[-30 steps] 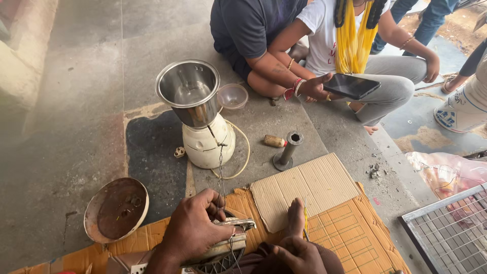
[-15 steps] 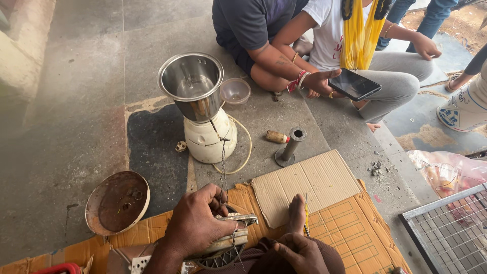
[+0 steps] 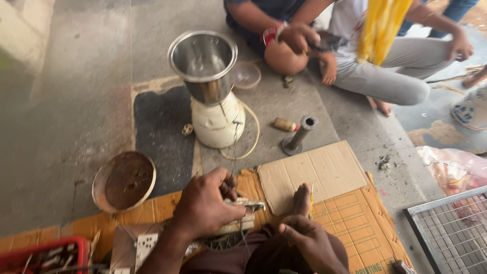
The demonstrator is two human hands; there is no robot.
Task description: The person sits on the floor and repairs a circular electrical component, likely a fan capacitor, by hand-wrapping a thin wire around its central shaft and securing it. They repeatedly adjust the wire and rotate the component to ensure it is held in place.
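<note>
Grey concrete floor point(image 3: 61, 101) spreads under everything, with flattened cardboard point(image 3: 314, 172) laid as the working surface. Since a moment ago the view has dipped and closed in, while both hands have barely shifted, so the work looks unchanged. The left hand point(image 3: 205, 205) has its grip closed around a pale metal part point(image 3: 243, 215) with thin wires; the right hand point(image 3: 309, 243) lies curled on the lap, whether holding anything I cannot tell. Beyond stand a mixer grinder point(image 3: 213, 96), a rusty round lid point(image 3: 124, 180) and a short pipe point(image 3: 299, 134); other people sit opposite.
</note>
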